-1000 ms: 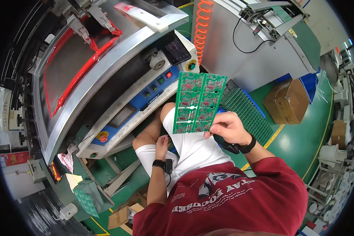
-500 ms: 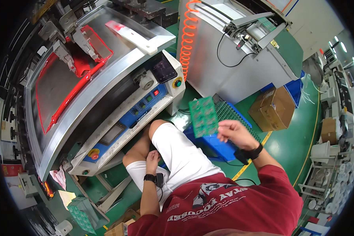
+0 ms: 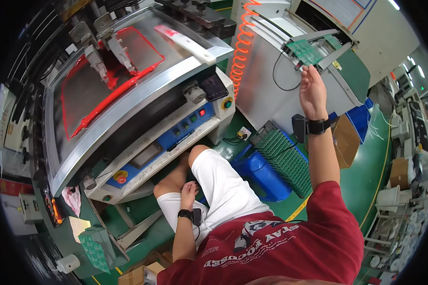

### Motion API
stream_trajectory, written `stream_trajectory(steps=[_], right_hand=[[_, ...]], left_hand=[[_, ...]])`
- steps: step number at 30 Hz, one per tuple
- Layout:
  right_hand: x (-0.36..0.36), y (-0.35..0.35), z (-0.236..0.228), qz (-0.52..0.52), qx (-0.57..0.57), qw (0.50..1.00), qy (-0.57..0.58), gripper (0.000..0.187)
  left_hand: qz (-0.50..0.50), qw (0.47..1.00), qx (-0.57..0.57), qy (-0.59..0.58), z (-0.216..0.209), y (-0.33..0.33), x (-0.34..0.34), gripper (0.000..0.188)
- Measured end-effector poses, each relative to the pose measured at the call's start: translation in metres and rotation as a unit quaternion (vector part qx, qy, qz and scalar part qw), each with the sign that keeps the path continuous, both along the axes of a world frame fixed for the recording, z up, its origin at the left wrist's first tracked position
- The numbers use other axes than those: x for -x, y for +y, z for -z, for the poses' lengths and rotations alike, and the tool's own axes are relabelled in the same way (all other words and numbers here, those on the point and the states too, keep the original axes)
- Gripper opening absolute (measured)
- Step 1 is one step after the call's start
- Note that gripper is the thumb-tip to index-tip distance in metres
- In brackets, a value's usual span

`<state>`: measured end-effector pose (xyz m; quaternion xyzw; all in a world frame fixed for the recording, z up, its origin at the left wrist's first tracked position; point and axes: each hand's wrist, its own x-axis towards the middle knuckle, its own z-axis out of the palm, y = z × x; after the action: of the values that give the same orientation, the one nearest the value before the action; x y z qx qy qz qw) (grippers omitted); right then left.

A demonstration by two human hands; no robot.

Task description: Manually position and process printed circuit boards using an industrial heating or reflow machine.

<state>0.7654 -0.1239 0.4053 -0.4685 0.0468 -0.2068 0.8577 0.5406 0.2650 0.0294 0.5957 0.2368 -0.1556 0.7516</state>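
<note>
A green circuit board panel [image 3: 303, 51] is held out at arm's length, pinched at its near edge by the fingertips of my right hand [image 3: 313, 92]. The board lies between the two metal guide arms at the infeed of a light grey machine [image 3: 266, 80]; I cannot tell whether it touches them. My left hand [image 3: 189, 192] rests on my thigh beside the white shorts, its fingers curled loosely with nothing showing in them. In front of me stands a screen printing machine [image 3: 176, 121], its framed screen [image 3: 142, 102] streaked with red ink.
A white-handled spatula [image 3: 188, 45] lies on the screen frame. An orange coiled hose [image 3: 242, 52] hangs between the machines. Below my right arm are a green slotted rack [image 3: 283, 154], a blue bin [image 3: 259, 173] and a cardboard box [image 3: 345, 142]. More green boards [image 3: 94, 249] stand at lower left.
My right hand has carried the circuit board up and away, from above the blue bin to the grey machine's infeed. The view has shifted slightly; my left hand stays on my thigh.
</note>
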Motion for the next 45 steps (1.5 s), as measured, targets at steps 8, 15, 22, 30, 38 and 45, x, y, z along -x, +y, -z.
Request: stream_trajectory(steps=[8,15,22,30,38,45], right_hand=[[-0.01,-0.009,0.007,0.02,-0.029,0.999,0.021,0.014],[-0.019,-0.027,0.009,0.032,-0.019,0.999,0.02,0.014],[-0.027,-0.032,0.011,0.035,-0.055,0.998,-0.005,0.011],[-0.026,-0.033,0.01,0.051,-0.06,0.997,-0.021,0.011],[-0.044,-0.049,0.032,-0.009,-0.008,1.0,-0.009,0.009],[-0.055,-0.138,0.034,-0.074,0.109,0.99,0.058,0.015]], left_hand=[[0.006,1.0,-0.003,0.003,-0.002,0.003,0.0,0.025],[0.013,1.0,0.009,-0.001,-0.002,0.001,-0.003,0.024],[0.011,1.0,-0.008,0.01,0.001,0.002,-0.001,0.024],[0.015,0.999,-0.018,0.024,0.001,-0.001,-0.006,0.025],[-0.004,0.997,-0.067,-0.022,-0.031,0.018,0.015,0.024],[-0.197,0.937,-0.233,-0.167,-0.2,0.089,0.083,0.018]])
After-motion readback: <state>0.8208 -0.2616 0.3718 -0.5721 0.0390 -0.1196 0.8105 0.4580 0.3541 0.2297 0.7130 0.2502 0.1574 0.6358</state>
